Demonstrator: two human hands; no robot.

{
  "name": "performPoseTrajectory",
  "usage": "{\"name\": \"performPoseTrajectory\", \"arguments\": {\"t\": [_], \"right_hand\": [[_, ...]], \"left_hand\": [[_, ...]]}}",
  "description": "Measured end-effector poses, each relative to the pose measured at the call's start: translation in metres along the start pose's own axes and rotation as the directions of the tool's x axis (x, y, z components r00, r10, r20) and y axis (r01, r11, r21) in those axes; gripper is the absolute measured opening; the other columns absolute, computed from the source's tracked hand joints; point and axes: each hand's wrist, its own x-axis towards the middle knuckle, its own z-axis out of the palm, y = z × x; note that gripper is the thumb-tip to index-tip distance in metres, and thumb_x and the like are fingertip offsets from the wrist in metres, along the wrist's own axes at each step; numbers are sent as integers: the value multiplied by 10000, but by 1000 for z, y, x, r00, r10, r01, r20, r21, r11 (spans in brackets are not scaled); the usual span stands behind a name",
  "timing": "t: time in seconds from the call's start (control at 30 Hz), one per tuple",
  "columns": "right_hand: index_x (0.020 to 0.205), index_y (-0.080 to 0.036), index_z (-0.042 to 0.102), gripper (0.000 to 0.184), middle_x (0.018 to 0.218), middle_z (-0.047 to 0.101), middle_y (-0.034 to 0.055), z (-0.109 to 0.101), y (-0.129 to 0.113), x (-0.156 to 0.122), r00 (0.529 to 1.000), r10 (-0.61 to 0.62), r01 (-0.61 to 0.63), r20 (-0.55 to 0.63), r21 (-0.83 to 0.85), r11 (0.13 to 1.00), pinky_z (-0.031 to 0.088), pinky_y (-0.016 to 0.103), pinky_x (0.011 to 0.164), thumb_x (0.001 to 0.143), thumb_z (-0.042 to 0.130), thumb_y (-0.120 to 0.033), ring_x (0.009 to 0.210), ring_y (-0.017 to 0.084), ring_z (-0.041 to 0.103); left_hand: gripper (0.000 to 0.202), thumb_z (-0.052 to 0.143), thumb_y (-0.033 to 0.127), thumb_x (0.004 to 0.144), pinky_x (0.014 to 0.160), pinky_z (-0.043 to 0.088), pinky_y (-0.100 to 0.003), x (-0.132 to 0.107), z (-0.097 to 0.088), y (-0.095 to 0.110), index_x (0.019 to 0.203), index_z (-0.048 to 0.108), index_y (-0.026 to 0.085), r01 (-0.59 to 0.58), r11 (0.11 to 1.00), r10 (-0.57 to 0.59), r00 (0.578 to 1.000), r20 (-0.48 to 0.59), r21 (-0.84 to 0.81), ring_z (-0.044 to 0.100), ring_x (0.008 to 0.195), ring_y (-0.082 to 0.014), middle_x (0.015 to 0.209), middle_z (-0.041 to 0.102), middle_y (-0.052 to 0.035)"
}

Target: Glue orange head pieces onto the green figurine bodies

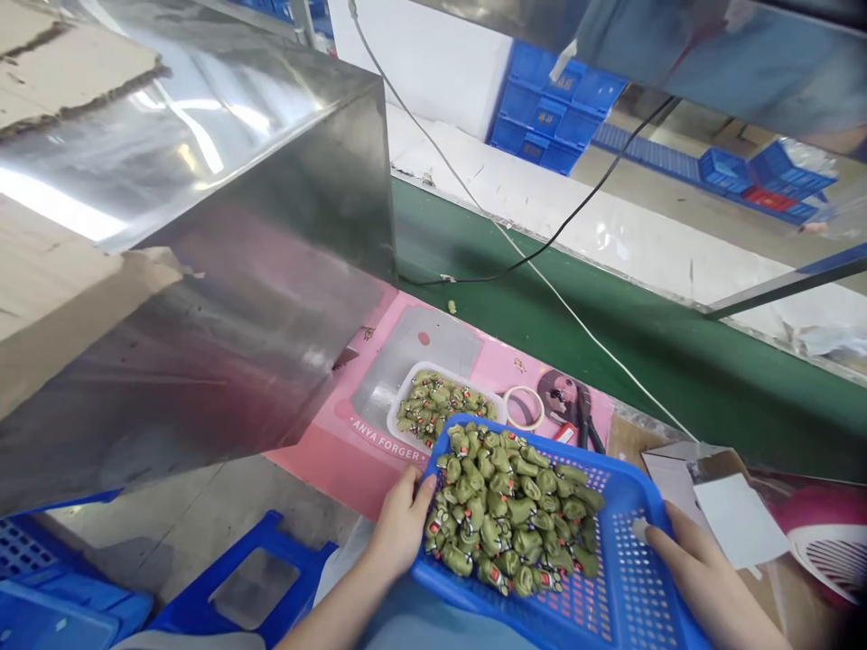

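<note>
Your left hand (399,519) and right hand (697,555) curl around the rim of the blue basket (627,551) at nine and three o'clock, fingertips partly hidden. Green pieces (505,506) heap it; the white tray (393,420) at eleven holds more, neither emptied. The steel housing (271,307) walls off ten; room seems widest toward one.

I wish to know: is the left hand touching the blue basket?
Touching. The head view shows the left hand gripping the blue basket at its left edge.

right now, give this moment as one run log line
left hand: grips blue basket | right hand: grips basket's opposite side | in basket: green pieces, heaped toward left hand | white tray: more green pieces
</note>
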Motion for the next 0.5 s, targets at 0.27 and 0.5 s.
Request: {"name": "performPoseTrajectory", "arguments": {"t": [0.27, 0.5], "right_hand": [[877, -167, 588, 471, 930, 620, 122, 5, -2, -2, 999, 18, -19, 31, 35, 999, 443, 390, 794, 521, 514, -467, 923, 309, 553], [993, -164, 511, 545, 974, 614, 101, 14, 53, 5, 991, 24, -39, 131, 112, 993, 453, 378, 809, 566, 549, -500, 935, 291, 557]], "left_hand": [[257, 328, 414, 809, 694, 363, -295, 3, 2, -6, 741, 415, 182, -29, 999, 29, 1000, 3, 34, 504, 761, -193, 766, 544, -48], [237, 321, 407, 817, 677, 343, -289, -9, 13, 6, 742, 395, 195, -62, 994, 63, 998, -7, 92, 512, 762, -197, 758, 555, -45]]}}
